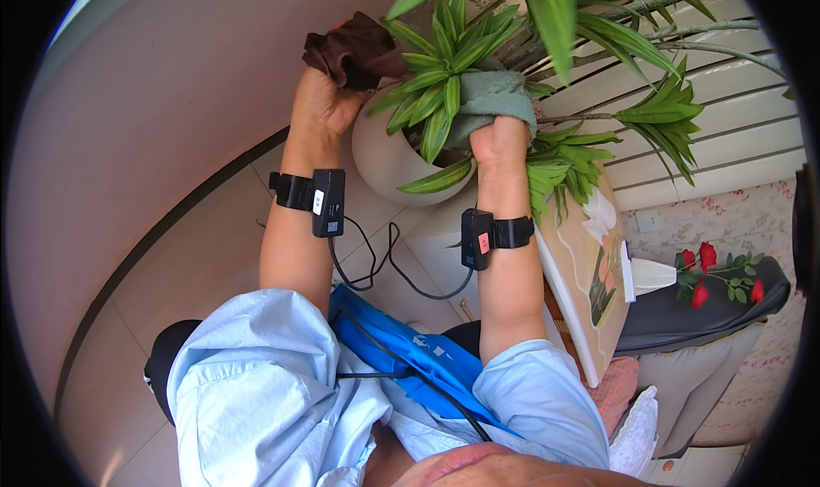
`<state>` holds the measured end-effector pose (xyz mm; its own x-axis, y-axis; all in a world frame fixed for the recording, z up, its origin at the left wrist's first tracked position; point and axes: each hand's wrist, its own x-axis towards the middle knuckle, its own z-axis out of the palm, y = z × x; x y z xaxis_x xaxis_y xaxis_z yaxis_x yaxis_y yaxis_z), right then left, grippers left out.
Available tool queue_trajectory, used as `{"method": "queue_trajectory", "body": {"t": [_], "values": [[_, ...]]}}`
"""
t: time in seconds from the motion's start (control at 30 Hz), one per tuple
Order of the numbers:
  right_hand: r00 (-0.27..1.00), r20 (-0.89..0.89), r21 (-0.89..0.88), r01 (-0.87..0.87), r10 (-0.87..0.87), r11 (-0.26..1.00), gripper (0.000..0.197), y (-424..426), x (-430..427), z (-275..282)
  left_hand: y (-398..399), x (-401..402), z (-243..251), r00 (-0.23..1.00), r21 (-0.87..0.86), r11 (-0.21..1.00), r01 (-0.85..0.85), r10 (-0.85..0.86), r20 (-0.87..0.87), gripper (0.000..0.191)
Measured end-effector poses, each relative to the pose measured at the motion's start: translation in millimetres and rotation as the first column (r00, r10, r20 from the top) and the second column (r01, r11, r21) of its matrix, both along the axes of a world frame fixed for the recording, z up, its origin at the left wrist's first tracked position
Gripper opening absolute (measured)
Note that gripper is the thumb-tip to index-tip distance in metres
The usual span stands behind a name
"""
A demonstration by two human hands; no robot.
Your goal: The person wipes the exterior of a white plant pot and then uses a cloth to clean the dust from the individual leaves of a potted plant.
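A leafy potted plant (442,70) with green, pale-edged leaves grows from a round white pot (391,160) in front of me. My left hand (327,102) is at the plant's left, closed on a dark brown cloth (352,48) that covers most of its fingers. Right of the same leaf cluster, my right hand (503,138) is wrapped in a grey-green towel cloth (496,96), its fingers hidden. Leaves lie between the two cloths. Both forearms wear black strapped devices joined to black cables.
A curved wall (160,102) with a dark skirting runs along the left. At the right stand a cabinet with a patterned top (576,263), a white slatted panel (717,102), a white vase (653,275) with red roses (706,256) and a grey covered seat (692,371). Branches reach overhead.
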<state>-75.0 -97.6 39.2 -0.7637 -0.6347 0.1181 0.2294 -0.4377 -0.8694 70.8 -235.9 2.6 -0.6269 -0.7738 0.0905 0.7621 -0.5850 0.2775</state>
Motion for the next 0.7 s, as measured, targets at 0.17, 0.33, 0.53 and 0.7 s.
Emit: {"method": "queue_trajectory", "body": {"t": [0.17, 0.33, 0.53, 0.7], "values": [[0.999, -0.053, 0.043, -0.001, 0.003, 0.999, 0.030, -7, 23, 1, 10, -25, -9, 0.986, -0.415, 0.909, 0.026, 0.044, 0.160, 0.031], [0.926, -0.344, 0.093, -0.134, 0.158, 0.987, 0.040, 5, 17, -1, 34, -37, 4, 0.889, -0.573, 0.815, 0.082, 0.200, 0.412, 0.026], [0.787, -0.608, 0.355, 0.149, 0.107, 0.923, 0.044, -9, 38, 14, 60, -39, 13, 0.649, -0.799, 0.601, -0.010, 0.612, 0.452, 0.033], [0.941, -0.321, 0.133, 0.158, -0.108, 0.978, 0.023, -3, 22, 7, 61, -50, -14, 0.890, -0.564, 0.823, -0.066, 0.303, 0.340, 0.030]]}}
